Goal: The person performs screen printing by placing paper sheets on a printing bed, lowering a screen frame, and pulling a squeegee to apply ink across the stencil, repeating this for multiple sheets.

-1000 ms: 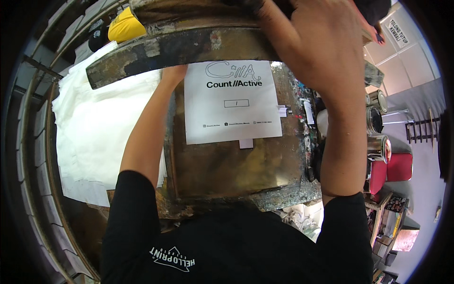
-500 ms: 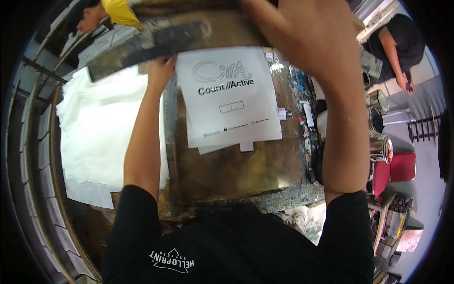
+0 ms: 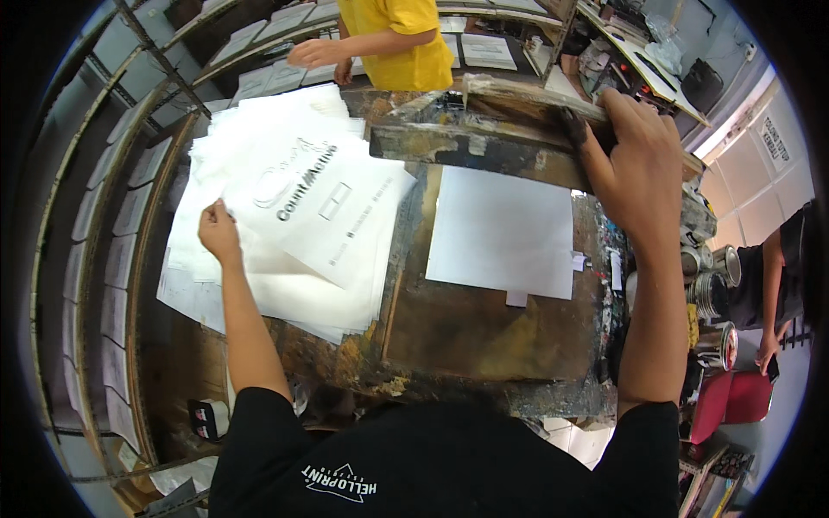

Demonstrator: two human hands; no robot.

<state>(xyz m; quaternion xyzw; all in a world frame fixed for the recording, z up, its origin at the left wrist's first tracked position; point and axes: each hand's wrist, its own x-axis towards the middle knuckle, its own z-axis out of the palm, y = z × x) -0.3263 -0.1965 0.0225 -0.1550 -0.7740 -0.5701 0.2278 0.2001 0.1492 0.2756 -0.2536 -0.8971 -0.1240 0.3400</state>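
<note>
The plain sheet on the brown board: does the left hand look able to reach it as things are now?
Probably yes: the left hand is at the paper stack, left of the plain sheet, and the frame, held up by the right hand, leaves the sheet's near part uncovered.

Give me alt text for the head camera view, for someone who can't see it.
A person's right-hand grip holds a raised, paint-stained frame beyond a plain white sheet lying on a stained board. The left-hand grip is beside a printed sheet over a pile of white paper; farther back is a person in a yellow shirt.
</note>
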